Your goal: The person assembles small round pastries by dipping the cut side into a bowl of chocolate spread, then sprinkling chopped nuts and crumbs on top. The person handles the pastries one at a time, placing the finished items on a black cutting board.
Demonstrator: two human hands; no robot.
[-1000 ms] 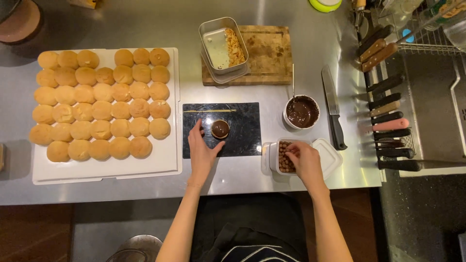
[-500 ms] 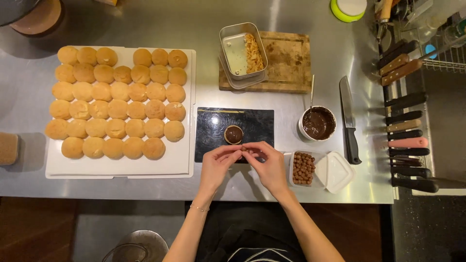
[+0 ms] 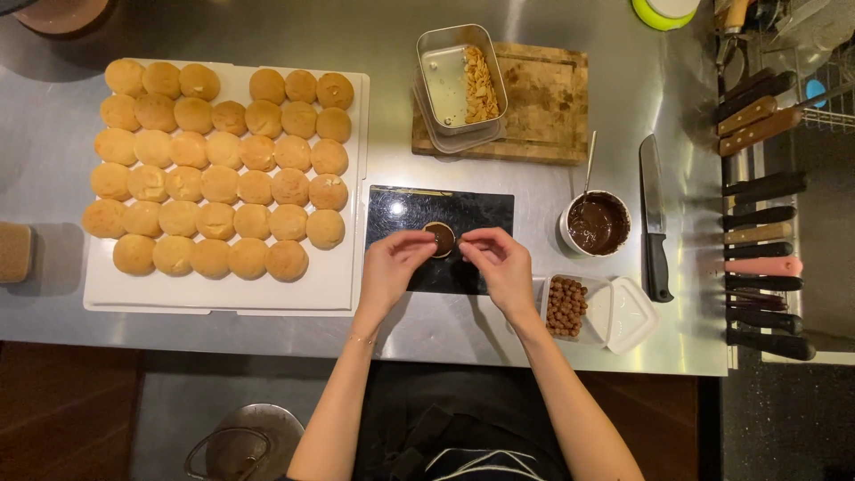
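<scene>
Both hands have come together over the small round pastry shell filled with dark chocolate, which sits on the black rectangular slab at the middle of the steel worktop, near its front edge. A second ago the right hand was down in the clear plastic tub of small brown balls by the front right corner; now it is at the shell's right rim, fingertips pinched together on something too small to make out, possibly one of those balls. The left hand pinches the shell's left rim, steadying it. Since then the view has also shifted, so things sit differently in frame. The white tray of round golden buns fills the left side. The bowl of melted chocolate stands right of the slab. The fingers hide part of the shell.
</scene>
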